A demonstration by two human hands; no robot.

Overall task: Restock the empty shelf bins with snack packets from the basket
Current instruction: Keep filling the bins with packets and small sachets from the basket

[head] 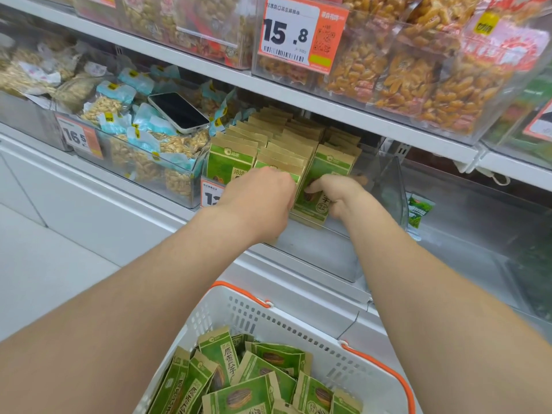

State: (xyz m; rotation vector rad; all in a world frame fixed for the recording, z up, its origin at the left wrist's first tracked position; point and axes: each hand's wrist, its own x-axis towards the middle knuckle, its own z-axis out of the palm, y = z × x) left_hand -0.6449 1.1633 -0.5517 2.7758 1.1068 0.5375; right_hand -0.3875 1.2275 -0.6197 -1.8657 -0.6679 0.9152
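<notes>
Restocking: my left hand [263,198] braces the packet rows [277,144] against toppling, fingers hidden; my right hand [337,194] pinches a sunflower-seed packet [328,165] upright.

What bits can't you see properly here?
Head view:
Number on the orange-and-white price tag, behind the left hand.
That hand's fingertips, among green-and-brown paper snack packets.
Bottom of the white plastic basket, cut by the edge.
Print on the small green packet, blurred.
</notes>
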